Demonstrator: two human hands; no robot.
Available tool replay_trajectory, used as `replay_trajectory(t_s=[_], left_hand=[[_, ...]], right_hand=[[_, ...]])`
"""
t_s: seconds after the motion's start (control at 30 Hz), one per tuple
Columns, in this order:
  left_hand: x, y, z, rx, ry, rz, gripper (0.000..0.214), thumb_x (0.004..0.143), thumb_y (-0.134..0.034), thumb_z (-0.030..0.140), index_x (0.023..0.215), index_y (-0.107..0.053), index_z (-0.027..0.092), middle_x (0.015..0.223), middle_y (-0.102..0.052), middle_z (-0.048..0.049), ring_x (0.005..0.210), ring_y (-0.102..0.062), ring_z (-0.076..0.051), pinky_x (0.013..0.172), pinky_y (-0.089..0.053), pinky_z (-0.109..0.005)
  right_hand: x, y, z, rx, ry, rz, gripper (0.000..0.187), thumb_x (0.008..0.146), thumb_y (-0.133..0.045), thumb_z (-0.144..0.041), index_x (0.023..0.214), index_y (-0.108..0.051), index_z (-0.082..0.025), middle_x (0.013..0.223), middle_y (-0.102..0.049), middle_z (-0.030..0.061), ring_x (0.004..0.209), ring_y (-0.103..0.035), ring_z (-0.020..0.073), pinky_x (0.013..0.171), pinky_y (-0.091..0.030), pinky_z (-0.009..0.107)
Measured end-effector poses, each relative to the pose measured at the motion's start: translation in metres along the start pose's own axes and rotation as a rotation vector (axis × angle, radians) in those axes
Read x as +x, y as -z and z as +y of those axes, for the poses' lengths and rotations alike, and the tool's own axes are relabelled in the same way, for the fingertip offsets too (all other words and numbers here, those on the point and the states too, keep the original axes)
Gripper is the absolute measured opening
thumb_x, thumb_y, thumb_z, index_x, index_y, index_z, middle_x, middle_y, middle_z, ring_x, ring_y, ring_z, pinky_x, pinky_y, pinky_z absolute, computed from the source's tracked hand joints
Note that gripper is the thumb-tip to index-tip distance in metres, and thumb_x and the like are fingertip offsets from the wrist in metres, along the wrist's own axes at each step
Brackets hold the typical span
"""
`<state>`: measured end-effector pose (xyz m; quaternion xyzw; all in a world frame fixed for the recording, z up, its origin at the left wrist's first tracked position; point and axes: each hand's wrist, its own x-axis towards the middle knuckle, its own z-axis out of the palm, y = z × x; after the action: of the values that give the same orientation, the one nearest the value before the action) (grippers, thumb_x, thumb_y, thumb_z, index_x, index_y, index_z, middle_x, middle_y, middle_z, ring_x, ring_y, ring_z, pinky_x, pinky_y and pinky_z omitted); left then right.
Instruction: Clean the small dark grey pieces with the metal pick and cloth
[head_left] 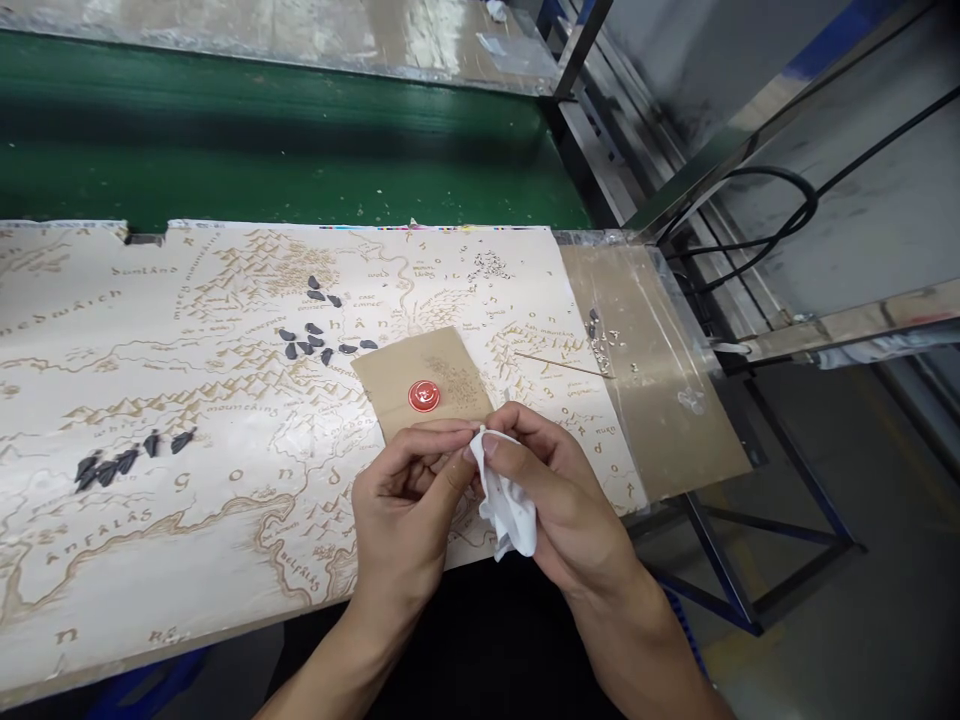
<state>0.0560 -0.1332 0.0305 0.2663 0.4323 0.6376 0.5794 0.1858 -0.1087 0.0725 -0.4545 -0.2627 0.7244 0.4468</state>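
My right hand [559,490] is closed on a crumpled white cloth [510,505], which hangs down between my two hands. The fingers of my left hand [412,495] are pinched at the cloth's upper end, against the right fingertips. Whatever small piece they grip there is mostly hidden by fingers and cloth. Just beyond my hands lies a square of brown cardboard [390,375]. On it sits a small round red cap or dish [424,396] with a glossy surface, beside a scatter of tiny dark specks [457,380].
A printed map sheet [225,520] covers the table. Small dark pieces [307,345] lie left of the cardboard, with more dark pieces [127,460] farther left. A thin stick [562,364] and tiny fragments [600,345] lie right. Behind runs a green conveyor belt [300,150]; cables [772,215] hang right.
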Motion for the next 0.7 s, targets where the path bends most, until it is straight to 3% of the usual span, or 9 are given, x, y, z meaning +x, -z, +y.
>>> replay_trajectory(t_s=[0.13,0.3,0.57,0.7], left_hand=[[-0.001,0.000,-0.003,-0.023,-0.029,0.005,0.007,0.095,-0.096,0.023,0.096,-0.091,0.027,0.107,-0.090,-0.0040,0.084,-0.084,-0.016,0.074,-0.070,-0.025],[-0.001,-0.003,-0.001,-0.045,0.036,0.014,0.009,0.093,-0.098,0.027,0.097,-0.090,0.025,0.099,-0.089,-0.0036,0.077,-0.082,-0.015,0.073,-0.071,-0.026],[-0.004,-0.003,0.000,-0.006,0.008,0.022,0.008,0.093,-0.098,0.027,0.097,-0.091,0.026,0.107,-0.090,-0.0057,0.095,-0.087,-0.019,0.087,-0.072,-0.028],[-0.004,-0.001,-0.002,-0.013,-0.001,0.009,0.005,0.096,-0.095,0.024,0.098,-0.091,0.026,0.110,-0.091,-0.0062,0.094,-0.087,-0.019,0.080,-0.071,-0.025]], right_hand=[[0.000,0.001,0.002,0.029,-0.032,0.043,0.039,0.076,-0.107,-0.038,0.078,-0.072,-0.022,0.067,-0.063,-0.0044,0.060,-0.051,0.0110,0.058,-0.042,0.023],[-0.001,-0.002,0.002,0.012,0.038,0.079,0.041,0.076,-0.107,-0.039,0.076,-0.069,-0.022,0.069,-0.064,-0.0039,0.061,-0.051,0.0110,0.059,-0.043,0.024],[-0.002,-0.009,0.001,0.000,0.041,0.066,0.039,0.073,-0.104,-0.024,0.075,-0.065,-0.022,0.066,-0.059,-0.0070,0.055,-0.045,0.0089,0.051,-0.036,0.022],[-0.002,-0.013,0.003,0.020,0.036,0.104,0.040,0.074,-0.101,-0.026,0.073,-0.061,-0.022,0.066,-0.057,-0.0062,0.058,-0.045,0.0094,0.054,-0.038,0.022]])
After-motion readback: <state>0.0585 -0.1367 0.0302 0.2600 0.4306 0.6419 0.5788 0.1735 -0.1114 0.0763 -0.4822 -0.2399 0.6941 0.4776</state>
